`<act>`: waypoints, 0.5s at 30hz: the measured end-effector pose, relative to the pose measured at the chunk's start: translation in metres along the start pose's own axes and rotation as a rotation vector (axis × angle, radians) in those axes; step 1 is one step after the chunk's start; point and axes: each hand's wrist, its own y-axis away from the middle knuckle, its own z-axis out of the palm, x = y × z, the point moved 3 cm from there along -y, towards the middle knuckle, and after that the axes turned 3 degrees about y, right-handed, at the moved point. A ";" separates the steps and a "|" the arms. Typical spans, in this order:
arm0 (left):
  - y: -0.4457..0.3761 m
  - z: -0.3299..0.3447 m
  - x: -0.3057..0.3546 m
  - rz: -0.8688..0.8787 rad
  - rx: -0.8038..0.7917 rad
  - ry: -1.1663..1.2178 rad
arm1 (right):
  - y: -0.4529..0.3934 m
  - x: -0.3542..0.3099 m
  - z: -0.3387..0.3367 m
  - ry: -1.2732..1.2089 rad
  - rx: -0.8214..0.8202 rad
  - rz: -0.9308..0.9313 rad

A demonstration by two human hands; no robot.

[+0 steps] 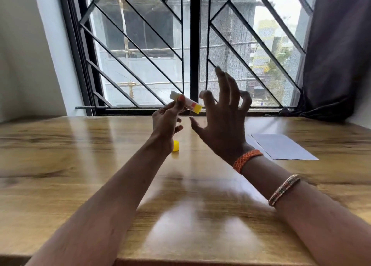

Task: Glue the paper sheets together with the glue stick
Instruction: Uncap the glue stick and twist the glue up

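Glue stick (186,104), white with a yellow base, is pinched between the thumb and fingers of the left hand (166,121), held tilted in the air above the far middle of the wooden table (80,165). Its yellow cap (175,146) lies on the table below that hand, off the stick. Just right of the stick, the right hand (222,121) hovers with fingers spread and slightly bent, gripping nothing and not touching the stick. White paper sheets (281,146) lie flat on the table at the far right, well apart from both hands. An orange braided band (248,159) and a beaded bangle (284,189) circle the right wrist.
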 end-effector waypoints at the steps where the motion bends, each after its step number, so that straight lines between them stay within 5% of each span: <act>1: 0.000 -0.001 0.001 0.000 0.013 -0.008 | 0.000 0.000 -0.001 0.053 -0.002 -0.030; 7: 0.001 -0.002 0.003 -0.006 0.034 -0.022 | -0.003 -0.002 -0.006 0.106 0.128 -0.100; 15: -0.003 -0.004 -0.001 -0.044 -0.072 -0.014 | -0.004 0.006 0.010 -0.069 -0.033 0.011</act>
